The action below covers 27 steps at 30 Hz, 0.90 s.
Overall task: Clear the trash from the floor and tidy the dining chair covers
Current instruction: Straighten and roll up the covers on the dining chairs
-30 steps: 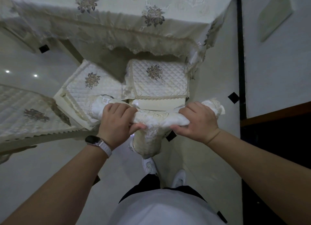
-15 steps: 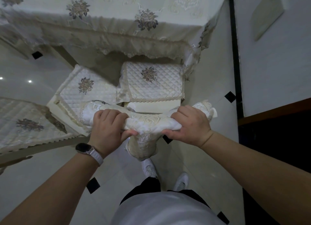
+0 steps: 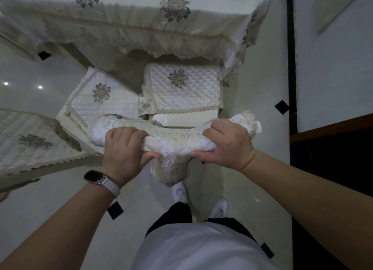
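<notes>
A cream lace chair-back cover (image 3: 173,142) is bunched along the top of a dining chair's backrest, and a fold of it hangs down toward my feet. My left hand (image 3: 123,146) grips its left part with fingers curled over the top. My right hand (image 3: 228,142) grips its right part the same way. Beyond the backrest lies that chair's quilted seat cover (image 3: 183,90) with an embroidered flower. No trash shows on the floor.
A second chair with a quilted seat cover (image 3: 103,98) stands angled at the left, a third (image 3: 30,140) further left. The lace tablecloth (image 3: 141,23) overhangs the table ahead. A wall (image 3: 333,68) and dark wood trim (image 3: 331,128) close the right side. My shoes (image 3: 218,208) stand on glossy tile.
My hands keep the same grip on the bunched cover. The scene has shifted slightly in view; the cover looks pulled a little lower over the backrest.
</notes>
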Motion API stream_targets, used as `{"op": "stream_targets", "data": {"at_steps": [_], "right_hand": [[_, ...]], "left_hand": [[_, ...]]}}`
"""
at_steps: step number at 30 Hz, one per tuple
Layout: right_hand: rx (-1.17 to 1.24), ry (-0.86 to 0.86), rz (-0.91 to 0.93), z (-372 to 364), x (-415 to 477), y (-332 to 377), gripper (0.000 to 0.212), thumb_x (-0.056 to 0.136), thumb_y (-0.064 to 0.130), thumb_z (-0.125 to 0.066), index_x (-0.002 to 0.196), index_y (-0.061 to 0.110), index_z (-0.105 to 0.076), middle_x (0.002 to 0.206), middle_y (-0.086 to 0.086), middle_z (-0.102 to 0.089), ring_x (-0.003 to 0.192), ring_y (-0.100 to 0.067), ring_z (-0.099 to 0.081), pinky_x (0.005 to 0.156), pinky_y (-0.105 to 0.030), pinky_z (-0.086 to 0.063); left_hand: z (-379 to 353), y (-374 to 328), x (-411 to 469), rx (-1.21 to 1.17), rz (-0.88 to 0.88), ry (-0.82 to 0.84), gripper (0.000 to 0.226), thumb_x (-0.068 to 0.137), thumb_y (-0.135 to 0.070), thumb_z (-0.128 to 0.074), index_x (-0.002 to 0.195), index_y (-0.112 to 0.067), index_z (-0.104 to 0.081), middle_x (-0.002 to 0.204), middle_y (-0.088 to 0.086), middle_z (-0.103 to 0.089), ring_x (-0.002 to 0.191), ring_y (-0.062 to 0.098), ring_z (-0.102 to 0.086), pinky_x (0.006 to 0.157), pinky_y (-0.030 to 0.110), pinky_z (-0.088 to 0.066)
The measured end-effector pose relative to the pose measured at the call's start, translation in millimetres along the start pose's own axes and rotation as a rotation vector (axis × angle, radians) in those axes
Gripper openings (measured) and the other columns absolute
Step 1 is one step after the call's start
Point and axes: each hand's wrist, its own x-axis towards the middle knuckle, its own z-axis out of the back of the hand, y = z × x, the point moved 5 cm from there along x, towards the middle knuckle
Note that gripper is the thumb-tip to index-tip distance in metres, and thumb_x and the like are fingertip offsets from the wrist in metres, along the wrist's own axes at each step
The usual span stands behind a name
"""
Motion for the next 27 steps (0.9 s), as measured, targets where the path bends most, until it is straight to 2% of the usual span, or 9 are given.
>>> {"op": "stream_targets", "data": {"at_steps": [15, 27], "right_hand": [[-0.159, 0.04, 0.105, 31, 18, -69, 0.07, 0.084, 0.073, -0.051, 0.063, 0.007, -0.063, 0.062, -0.008, -0.052, 0.053, -0.025, -0.05, 0.043, -0.031, -0.041], [-0.26, -0.027, 0.084, 2, 79, -97, 0.067, 0.089, 0.069, -0.046, 0.068, 0.007, -0.061, 0.064, -0.009, -0.053, 0.057, -0.026, -0.051, 0.05, -0.03, -0.034]], "left_hand": [[-27, -44, 47, -0.068, 0.002, -0.148, 0.057, 0.093, -0.069, -0.037, 0.096, -0.014, -0.05, 0.082, 0.011, -0.062, 0.084, 0.024, -0.047, 0.079, 0.041, -0.035], [-45, 17, 117, -0.111, -0.016, -0.167, 0.061, 0.092, -0.068, -0.041, 0.09, -0.01, -0.058, 0.082, 0.009, -0.06, 0.083, 0.023, -0.046, 0.078, 0.042, -0.036]]}}
